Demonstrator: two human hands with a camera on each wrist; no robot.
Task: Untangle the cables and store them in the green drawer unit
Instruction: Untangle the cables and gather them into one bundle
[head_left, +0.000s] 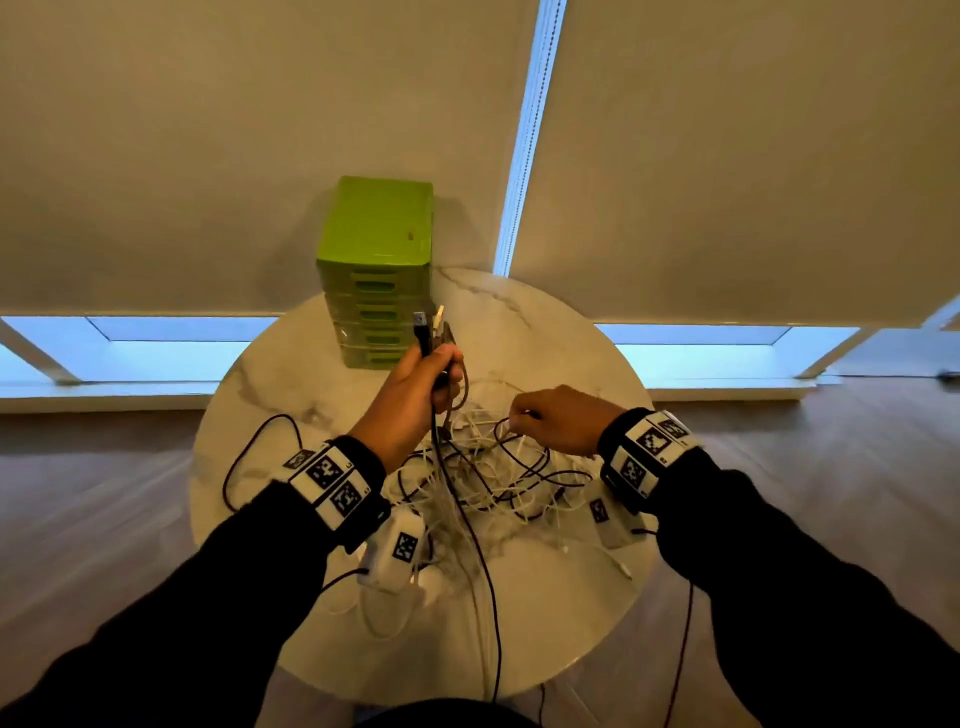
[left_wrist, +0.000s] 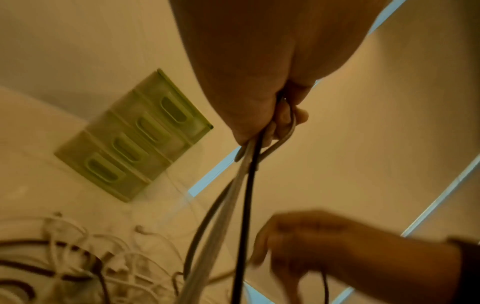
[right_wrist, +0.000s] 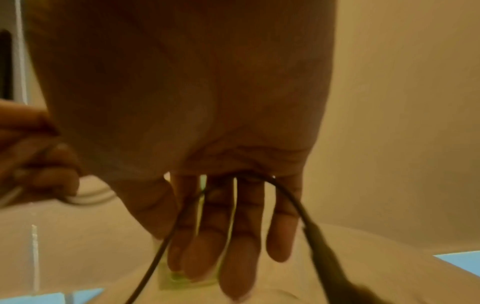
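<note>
- Round white marble-look table (head_left: 545, 332) stands before drawn beige blinds (head_left: 727, 156); the green plastic drawer unit (head_left: 376, 249) sits at its far edge, all drawers closed.
- Left hand (head_left: 415, 389) is fisted round a raised bundle of plug ends (head_left: 428, 327), black and pale leads trailing down.
- Right hand (head_left: 561, 418) has a thin dark cable (right_wrist: 285, 197) looped across its nearly straight fingers (right_wrist: 246, 236), lifting it from the tangled heap of white and black cables (head_left: 493, 473).
- Judged step: separating strands, nothing stored; next, free one lead fully.
- Crossing loops may snag.
</note>
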